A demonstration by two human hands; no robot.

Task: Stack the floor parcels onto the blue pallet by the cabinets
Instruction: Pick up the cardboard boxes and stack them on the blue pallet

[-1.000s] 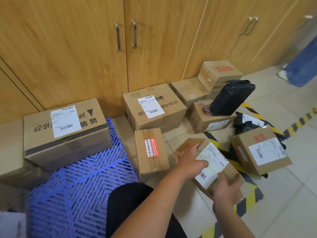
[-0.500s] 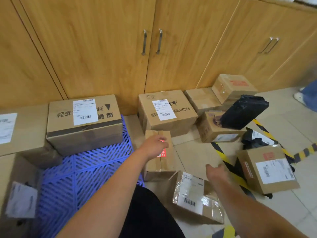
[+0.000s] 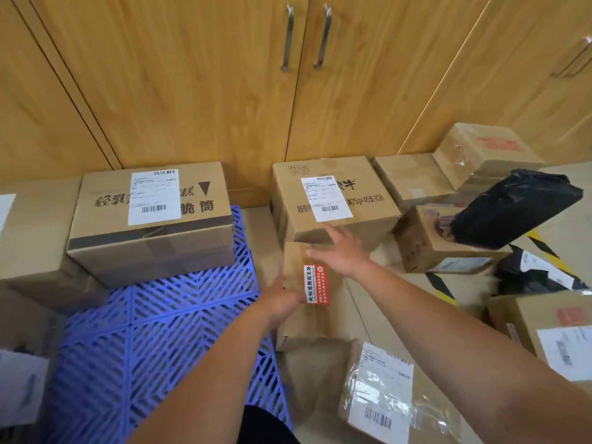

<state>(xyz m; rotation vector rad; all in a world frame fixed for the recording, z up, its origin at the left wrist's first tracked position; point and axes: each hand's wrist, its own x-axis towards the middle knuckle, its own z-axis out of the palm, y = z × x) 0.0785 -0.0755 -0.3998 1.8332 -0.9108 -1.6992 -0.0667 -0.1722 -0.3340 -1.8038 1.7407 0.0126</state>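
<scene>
Cardboard is what I'm reaching for: a narrow box with a red seal sticker (image 3: pixel 312 293) lies on the floor just right of the blue pallet (image 3: pixel 153 341), so one short swing left should land it. My left hand (image 3: pixel 282 302) presses against its left side, though I cannot tell how those fingers are set. My right hand (image 3: pixel 339 254) hovers over its far end, fingers spread, not yet clamped. One large labelled box (image 3: pixel 150 219) already sits on the pallet's far edge, leaving the near grid free for this parcel.
</scene>
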